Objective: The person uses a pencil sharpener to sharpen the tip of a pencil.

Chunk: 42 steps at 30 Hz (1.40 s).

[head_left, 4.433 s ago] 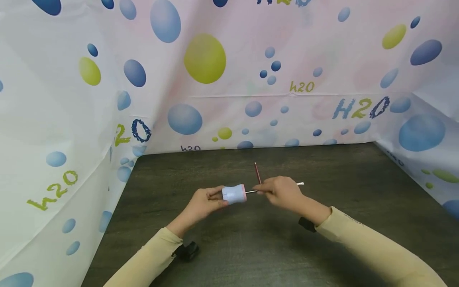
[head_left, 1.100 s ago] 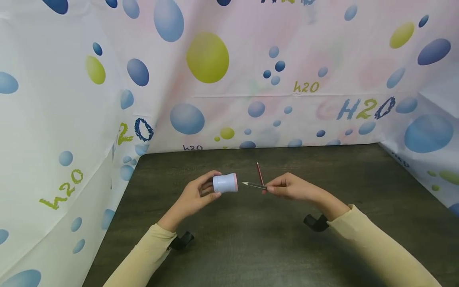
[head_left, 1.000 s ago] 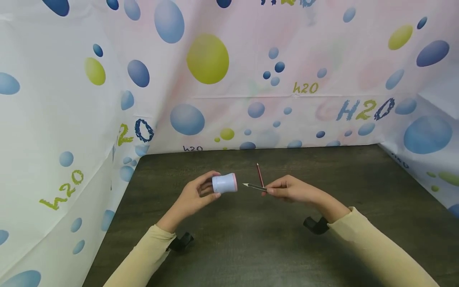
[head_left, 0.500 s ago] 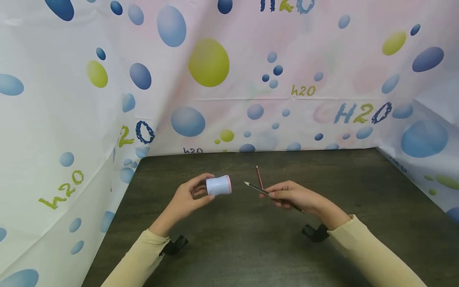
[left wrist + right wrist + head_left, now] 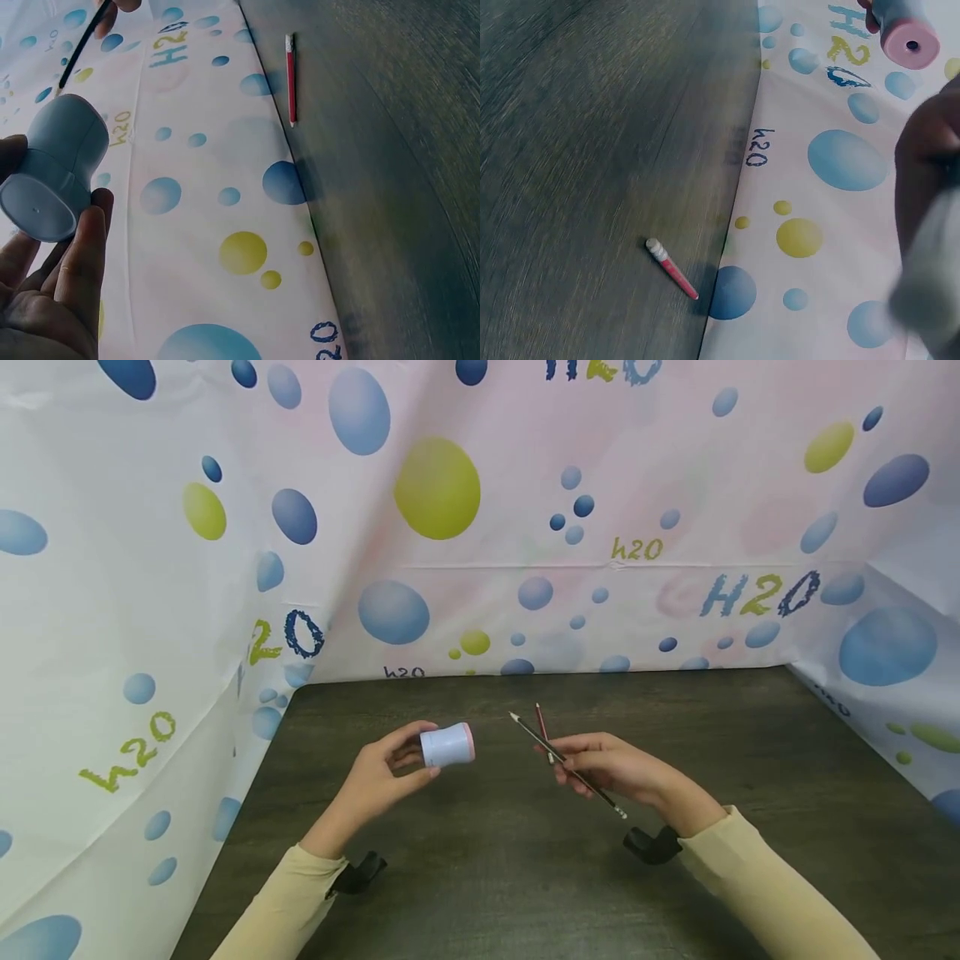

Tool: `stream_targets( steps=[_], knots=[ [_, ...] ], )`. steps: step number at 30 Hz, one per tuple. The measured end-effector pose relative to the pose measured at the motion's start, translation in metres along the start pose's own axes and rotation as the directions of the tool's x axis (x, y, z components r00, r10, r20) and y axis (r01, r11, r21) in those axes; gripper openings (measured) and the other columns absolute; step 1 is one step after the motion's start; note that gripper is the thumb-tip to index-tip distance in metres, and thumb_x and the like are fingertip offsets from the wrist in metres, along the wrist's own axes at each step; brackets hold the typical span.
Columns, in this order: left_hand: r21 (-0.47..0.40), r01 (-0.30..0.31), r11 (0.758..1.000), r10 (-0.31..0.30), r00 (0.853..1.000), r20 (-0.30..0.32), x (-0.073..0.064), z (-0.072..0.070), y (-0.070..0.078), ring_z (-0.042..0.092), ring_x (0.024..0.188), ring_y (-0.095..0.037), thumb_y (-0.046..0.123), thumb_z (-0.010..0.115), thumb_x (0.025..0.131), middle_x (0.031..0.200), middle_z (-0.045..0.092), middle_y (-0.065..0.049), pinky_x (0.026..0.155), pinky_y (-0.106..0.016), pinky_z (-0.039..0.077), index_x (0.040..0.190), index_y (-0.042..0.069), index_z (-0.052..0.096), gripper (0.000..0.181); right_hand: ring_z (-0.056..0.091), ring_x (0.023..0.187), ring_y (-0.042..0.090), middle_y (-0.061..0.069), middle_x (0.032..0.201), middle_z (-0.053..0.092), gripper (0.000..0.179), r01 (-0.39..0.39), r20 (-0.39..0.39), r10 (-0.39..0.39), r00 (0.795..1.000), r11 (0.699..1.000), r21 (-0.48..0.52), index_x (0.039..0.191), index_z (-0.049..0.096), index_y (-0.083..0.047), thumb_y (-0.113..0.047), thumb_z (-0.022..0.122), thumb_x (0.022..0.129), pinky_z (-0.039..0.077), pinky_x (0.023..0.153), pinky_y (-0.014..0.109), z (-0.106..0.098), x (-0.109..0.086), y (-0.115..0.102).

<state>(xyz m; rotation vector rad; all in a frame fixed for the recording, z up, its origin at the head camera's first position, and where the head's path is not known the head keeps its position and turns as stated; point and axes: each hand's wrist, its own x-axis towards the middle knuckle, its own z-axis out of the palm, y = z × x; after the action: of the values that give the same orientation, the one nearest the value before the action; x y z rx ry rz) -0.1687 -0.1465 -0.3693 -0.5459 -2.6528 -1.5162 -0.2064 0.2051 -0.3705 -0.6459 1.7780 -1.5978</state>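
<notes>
A light blue pencil sharpener [image 5: 447, 746] with a pink end is gripped between the thumb and fingers of my left hand [image 5: 375, 777], held up above the table. The right wrist view shows the small dark hole in its pink end [image 5: 911, 45]. My right hand [image 5: 615, 768] pinches a dark pencil [image 5: 602, 793], its sharpened tip pointing up and to the left, its white eraser end toward me. A gap separates the pencil tip from the sharpener. In the right wrist view the pencil's near end [image 5: 930, 292] is a blur.
A red pencil [image 5: 541, 720] with a white eraser lies on the dark wooden table [image 5: 480, 877], beyond my right hand. A white sheet [image 5: 510, 543] printed with coloured spots walls off the back and both sides. Black wrist straps [image 5: 652, 846] hang below the sleeves.
The dark pencil, earlier with its tip in the sharpener's hole, is out of it. My left hand has moved left with the sharpener. The pencil has swung to point up, showing its eraser end.
</notes>
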Motion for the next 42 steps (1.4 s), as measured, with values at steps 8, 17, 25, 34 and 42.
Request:
stream_targets(
  steps=[8,17,25,34,42],
  knots=[
    [-0.021,0.039,0.999,-0.040,0.998,-0.042,-0.004,-0.004,-0.002,0.068,0.121,-0.040,0.009,0.076,0.091,0.138,0.062,-0.026,0.100,-0.043,0.060,0.141,0.002,0.057,0.053,0.069,0.083,0.005,-0.009,0.101,0.073,0.058,-0.043,-0.095,0.051,0.994,0.995,0.084,0.156,0.030,0.010,-0.013,0.051,0.107,0.059,0.080,0.024,0.003,0.008,-0.007],
    [-0.058,0.089,0.994,-0.093,0.994,-0.055,-0.007,-0.009,-0.002,0.068,0.121,-0.040,0.011,0.076,0.092,0.141,0.060,-0.027,0.098,-0.041,0.061,0.142,0.001,0.056,0.054,0.066,0.090,0.005,-0.013,0.105,0.073,0.055,-0.072,-0.223,0.090,0.971,0.994,0.087,0.158,0.032,0.003,-0.016,0.049,0.109,0.054,0.087,0.027,0.002,0.019,-0.011],
    [-0.071,0.121,0.990,-0.126,0.990,-0.064,-0.006,-0.011,-0.001,0.067,0.122,-0.041,0.010,0.075,0.092,0.142,0.059,-0.027,0.098,-0.042,0.061,0.142,0.001,0.056,0.054,0.066,0.092,0.006,-0.013,0.108,0.072,0.054,-0.077,-0.260,0.102,0.960,0.992,0.105,0.158,0.034,0.001,-0.015,0.048,0.109,0.054,0.088,0.029,0.002,0.035,-0.019],
    [-0.144,0.145,0.979,-0.154,0.987,-0.051,-0.008,-0.013,-0.004,0.066,0.125,-0.040,0.008,0.073,0.094,0.142,0.058,-0.028,0.099,-0.036,0.061,0.144,0.000,0.053,0.055,0.063,0.098,0.007,-0.007,0.111,0.062,0.050,-0.097,-0.272,0.122,0.955,0.990,0.105,0.157,0.037,-0.001,-0.015,0.047,0.109,0.052,0.077,0.023,0.006,0.063,-0.024],
    [-0.168,0.179,0.969,-0.190,0.980,-0.054,-0.007,-0.015,-0.009,0.063,0.128,-0.041,0.007,0.072,0.094,0.144,0.057,-0.029,0.100,-0.035,0.060,0.145,-0.001,0.052,0.055,0.056,0.132,0.025,0.016,0.160,0.041,0.052,-0.130,-0.297,0.151,0.943,0.988,0.089,0.160,0.034,-0.005,-0.013,0.045,0.110,0.055,0.098,0.032,0.004,0.091,-0.023]
  ],
)
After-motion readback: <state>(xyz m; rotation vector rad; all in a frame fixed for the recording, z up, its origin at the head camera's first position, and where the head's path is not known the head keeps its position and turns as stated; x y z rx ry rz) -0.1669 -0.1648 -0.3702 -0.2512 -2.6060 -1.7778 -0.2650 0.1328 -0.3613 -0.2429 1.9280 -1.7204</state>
